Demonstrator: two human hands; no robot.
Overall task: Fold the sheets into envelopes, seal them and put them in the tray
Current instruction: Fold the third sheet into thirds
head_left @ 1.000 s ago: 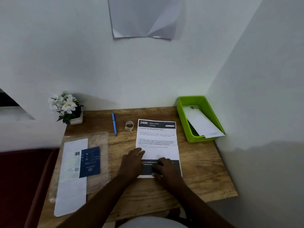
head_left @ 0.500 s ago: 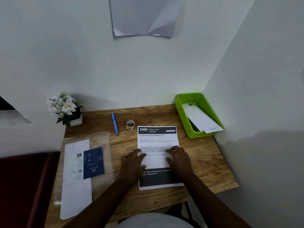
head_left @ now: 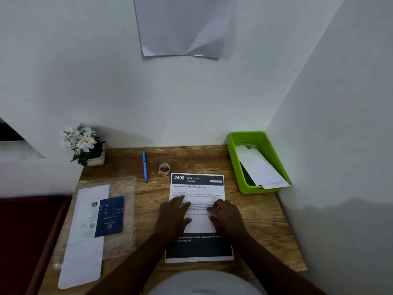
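Note:
A printed sheet (head_left: 197, 186) with a dark header and a dark footer lies flat on the wooden desk (head_left: 259, 220). My left hand (head_left: 173, 218) rests palm down on the sheet's left middle, fingers spread. My right hand (head_left: 227, 216) presses flat on the right middle. Neither hand holds anything. A green tray (head_left: 236, 158) stands at the back right corner, with white folded envelopes (head_left: 260, 169) leaning in it and sticking out over its front rim. A small roll of tape (head_left: 164, 168) sits just behind the sheet's top left corner.
A blue pen (head_left: 145, 166) lies left of the tape. A pot of white flowers (head_left: 85, 143) stands at the back left. A clear plastic sleeve (head_left: 127, 209) with a white and blue pack lies on the left. Walls close in behind and to the right.
Both hands slid up the sheet from its dark footer to its middle. The sheet has stayed flat on the desk.

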